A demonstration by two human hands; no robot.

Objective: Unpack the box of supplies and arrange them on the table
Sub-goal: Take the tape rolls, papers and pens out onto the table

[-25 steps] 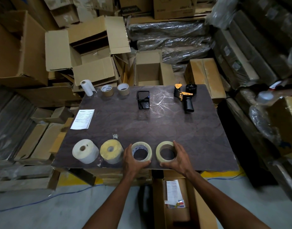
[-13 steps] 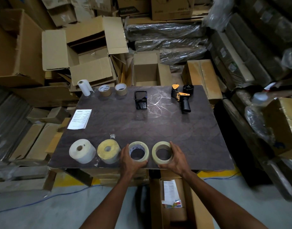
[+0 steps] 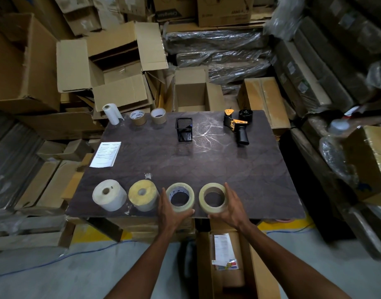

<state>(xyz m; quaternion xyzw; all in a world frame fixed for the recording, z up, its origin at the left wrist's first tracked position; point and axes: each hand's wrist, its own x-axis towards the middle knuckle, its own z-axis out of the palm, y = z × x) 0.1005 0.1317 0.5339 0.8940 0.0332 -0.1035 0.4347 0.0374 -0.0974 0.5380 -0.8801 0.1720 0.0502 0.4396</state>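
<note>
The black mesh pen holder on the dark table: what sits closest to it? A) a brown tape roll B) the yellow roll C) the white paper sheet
A: the black mesh pen holder stands near the table's far edge, just right of a brown tape roll.

On the dark table [image 3: 206, 165] we see four rolls lying flat in a row along the near edge: a white roll [image 3: 108, 195], a yellow roll [image 3: 144, 195], a clear tape roll [image 3: 180, 197] and a second clear tape roll [image 3: 213, 198]. Along the far edge stand a white film roll [image 3: 112, 114], tilted, and two brown tape rolls [image 3: 138, 118] [image 3: 158, 115] just beside each other. A black mesh holder [image 3: 183, 129] stands upright mid-table, with a black and orange tape dispenser [image 3: 238, 124] at far right. A printed sheet [image 3: 106, 154] lies flat at left. An open cardboard box [image 3: 228, 266] sits on the floor below.
</note>
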